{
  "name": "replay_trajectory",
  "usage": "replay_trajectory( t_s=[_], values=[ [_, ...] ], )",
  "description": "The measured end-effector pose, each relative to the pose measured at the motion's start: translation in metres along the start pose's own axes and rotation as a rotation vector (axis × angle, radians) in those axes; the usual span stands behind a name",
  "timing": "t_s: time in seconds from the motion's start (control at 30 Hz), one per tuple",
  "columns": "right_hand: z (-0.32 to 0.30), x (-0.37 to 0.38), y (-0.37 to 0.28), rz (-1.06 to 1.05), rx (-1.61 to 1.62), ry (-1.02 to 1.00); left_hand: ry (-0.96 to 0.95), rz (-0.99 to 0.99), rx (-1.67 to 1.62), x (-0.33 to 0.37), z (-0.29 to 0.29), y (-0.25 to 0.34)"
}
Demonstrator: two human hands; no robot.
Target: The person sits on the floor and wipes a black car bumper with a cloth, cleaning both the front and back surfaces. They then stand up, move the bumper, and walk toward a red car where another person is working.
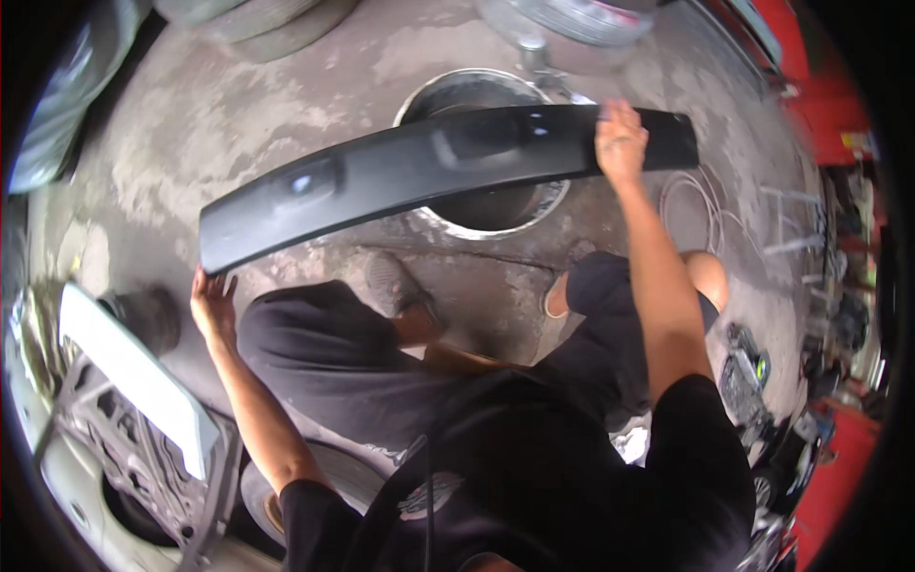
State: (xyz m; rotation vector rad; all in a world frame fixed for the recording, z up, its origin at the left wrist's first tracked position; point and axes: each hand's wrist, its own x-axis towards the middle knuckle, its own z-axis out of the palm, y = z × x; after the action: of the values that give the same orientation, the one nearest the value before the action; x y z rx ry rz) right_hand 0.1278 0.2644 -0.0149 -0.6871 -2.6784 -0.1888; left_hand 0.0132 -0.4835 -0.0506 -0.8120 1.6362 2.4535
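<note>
A long, slightly curved black car body panel (381, 176), perhaps a spoiler, stretches across in front of me, its right end farther away than its left. It has shallow recesses and shiny spots on its face. My left hand (213, 303) grips the near corner of its left end, with the thumb and fingers at the edge. Close to the right end, my right hand (621, 143) lies across the panel, fingers bent over the far edge. Beneath the panel is a round metal rim or drum (462, 232) on the floor, its middle partly covered.
Tyres (272, 29) lie at the far side. To my left are a white panel (138, 372) and a grey car door frame (129, 448). A coiled hose or cable (688, 205) rests right of the drum. Red cabinets (829, 119) and clutter line the right.
</note>
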Motion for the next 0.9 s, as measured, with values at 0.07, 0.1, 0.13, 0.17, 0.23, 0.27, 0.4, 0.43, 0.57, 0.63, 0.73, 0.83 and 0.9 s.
replay_trajectory(
  t_s=[0.07, 0.1, 0.13, 0.17, 0.23, 0.27, 0.4, 0.43, 0.57, 0.63, 0.73, 0.83, 0.9],
  values=[
    [0.001, 0.003, -0.004, -0.093, 0.153, 0.153, 0.029, -0.039, -0.051, -0.008, 0.005, -0.003],
    [0.002, -0.001, -0.026, -0.067, 0.168, 0.091, 0.005, -0.048, -0.094, -0.011, 0.007, -0.003],
    [0.004, -0.012, -0.063, -0.185, 0.28, 0.129, 0.041, -0.065, -0.173, -0.013, 0.011, -0.005],
    [0.001, -0.028, -0.098, -0.259, 0.365, 0.103, 0.004, -0.055, -0.221, -0.014, 0.014, -0.006],
    [-0.006, -0.055, -0.188, -0.45, 0.383, 0.105, 0.044, -0.031, -0.191, -0.013, 0.018, -0.007],
    [-0.011, -0.069, -0.236, -0.467, 0.428, 0.014, 0.052, -0.05, -0.208, -0.012, 0.018, -0.007],
    [-0.041, -0.105, -0.412, -0.723, 0.655, -0.127, 0.008, -0.042, -0.226, -0.013, 0.015, -0.006],
    [-0.048, -0.109, -0.448, -0.808, 0.644, -0.186, -0.005, -0.059, -0.226, -0.013, 0.014, -0.007],
    [-0.068, -0.127, -0.565, -1.06, 0.764, -0.402, 0.039, -0.025, -0.243, -0.014, 0.013, -0.01],
    [-0.071, -0.134, -0.592, -1.216, 0.9, -0.356, 0.027, 0.022, -0.27, -0.011, 0.014, -0.012],
    [-0.069, -0.144, -0.592, -1.261, 0.912, -0.318, -0.08, 0.101, -0.381, -0.003, 0.013, -0.013],
    [-0.07, -0.157, -0.549, -1.151, 0.907, -0.205, -0.023, -0.038, -0.304, 0.001, 0.009, -0.012],
    [-0.072, -0.159, -0.505, -1.038, 0.877, -0.205, -0.067, -0.03, -0.263, 0.004, 0.007, -0.012]
  ],
)
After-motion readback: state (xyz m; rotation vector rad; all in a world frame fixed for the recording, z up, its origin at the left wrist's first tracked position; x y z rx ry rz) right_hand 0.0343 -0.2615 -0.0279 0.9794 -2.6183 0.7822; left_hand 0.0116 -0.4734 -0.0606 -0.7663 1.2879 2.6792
